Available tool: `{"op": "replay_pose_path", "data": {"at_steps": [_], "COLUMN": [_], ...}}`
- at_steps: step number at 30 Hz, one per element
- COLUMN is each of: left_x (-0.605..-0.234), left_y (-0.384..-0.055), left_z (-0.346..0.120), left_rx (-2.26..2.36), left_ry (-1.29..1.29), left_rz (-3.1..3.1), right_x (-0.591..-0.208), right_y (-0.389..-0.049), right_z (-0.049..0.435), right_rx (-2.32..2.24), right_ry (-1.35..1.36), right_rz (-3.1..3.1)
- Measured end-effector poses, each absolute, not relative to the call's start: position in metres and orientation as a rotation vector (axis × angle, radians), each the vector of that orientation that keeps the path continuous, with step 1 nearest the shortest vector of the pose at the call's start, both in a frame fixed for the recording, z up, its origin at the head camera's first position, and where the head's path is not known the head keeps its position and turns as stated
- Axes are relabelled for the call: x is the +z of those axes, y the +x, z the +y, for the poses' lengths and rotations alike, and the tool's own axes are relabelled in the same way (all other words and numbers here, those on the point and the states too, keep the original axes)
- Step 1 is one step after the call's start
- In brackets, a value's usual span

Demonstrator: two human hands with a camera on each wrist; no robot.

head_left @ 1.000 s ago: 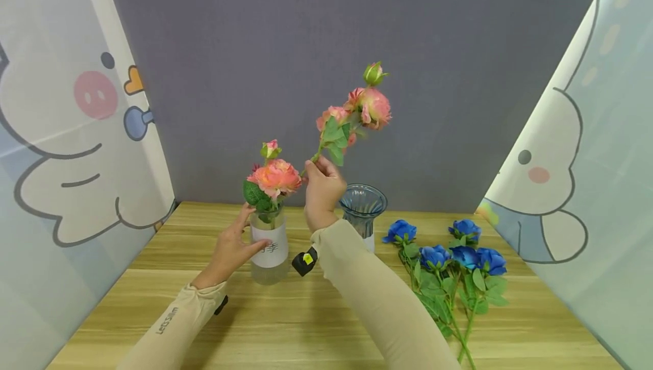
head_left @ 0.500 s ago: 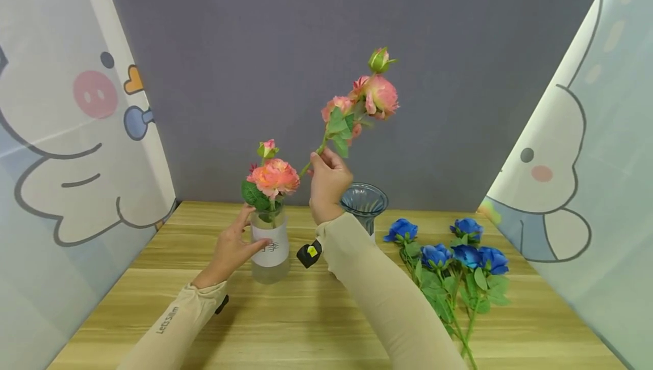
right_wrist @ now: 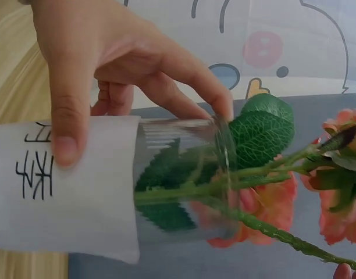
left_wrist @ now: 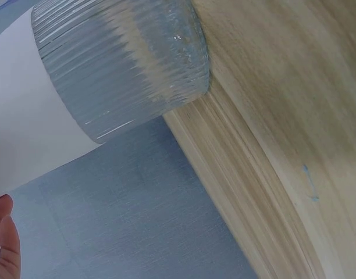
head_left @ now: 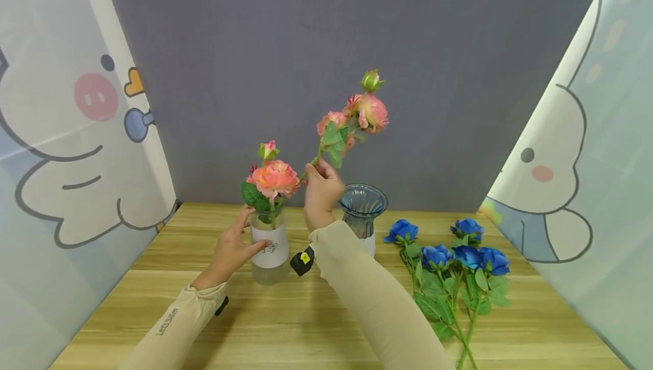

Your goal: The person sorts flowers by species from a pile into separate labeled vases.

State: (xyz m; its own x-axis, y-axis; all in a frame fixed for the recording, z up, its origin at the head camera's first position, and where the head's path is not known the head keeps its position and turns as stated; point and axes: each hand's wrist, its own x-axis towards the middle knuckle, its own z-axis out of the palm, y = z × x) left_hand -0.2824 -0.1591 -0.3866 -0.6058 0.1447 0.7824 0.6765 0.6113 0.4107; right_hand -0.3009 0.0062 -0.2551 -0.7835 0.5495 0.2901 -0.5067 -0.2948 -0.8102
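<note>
Coral-pink spray (head_left: 336, 132), pinched at its stem (right_wrist: 282, 235) by the right hand (head_left: 323, 191), has just dipped: half a second ago it was held higher, and now hand and flower have sunk toward seven o'clock, close to where they were a second ago. For the work, this reads as a stem being fitted rather than settled, since it is gripped and leans off at one o'clock instead of standing free. The clear vase (head_left: 270, 275) stays put on the wooden table (head_left: 285, 324), held from nine o'clock by the left hand (head_left: 232, 248), whose thumb lies across the paper label (right_wrist: 102, 197). Another pink flower (head_left: 275, 178) stands in that vase. Between two and three o'clock from it is a blue glass vase (head_left: 363, 203), partly behind the right sleeve (head_left: 367, 290); just past three, blue roses (head_left: 436, 256) lie on the table. What the head view hides behind the standing flower, the right wrist view gives: the held stem crosses the rim (right_wrist: 227, 151) and appears to run inside, where leaves (right_wrist: 169, 215) show through the glass. The left wrist view alone brings the ribbed base (left_wrist: 131, 64) close, but only a bit of finger (left_wrist: 4, 238) at eight o'clock, so no grip can be judged there.
</note>
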Motion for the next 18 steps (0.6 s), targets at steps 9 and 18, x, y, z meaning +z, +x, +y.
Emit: {"op": "replay_pose_path", "data": {"at_steps": [9,18], "left_x": [-0.388,-0.388], "left_y": [-0.283,-0.284], "left_z": [-0.159,-0.160], "left_rx": [-0.961,-0.957], "left_ry": [-0.648,-0.640], "left_rz": [-2.104,-2.096], "right_x": [-0.272,-0.287], "right_y": [-0.298,-0.299], "right_z": [-0.006,-0.012], "right_rx": [2.092,2.149], "right_ry": [-0.073,-0.077], "right_rz": [-1.310,-1.353]}}
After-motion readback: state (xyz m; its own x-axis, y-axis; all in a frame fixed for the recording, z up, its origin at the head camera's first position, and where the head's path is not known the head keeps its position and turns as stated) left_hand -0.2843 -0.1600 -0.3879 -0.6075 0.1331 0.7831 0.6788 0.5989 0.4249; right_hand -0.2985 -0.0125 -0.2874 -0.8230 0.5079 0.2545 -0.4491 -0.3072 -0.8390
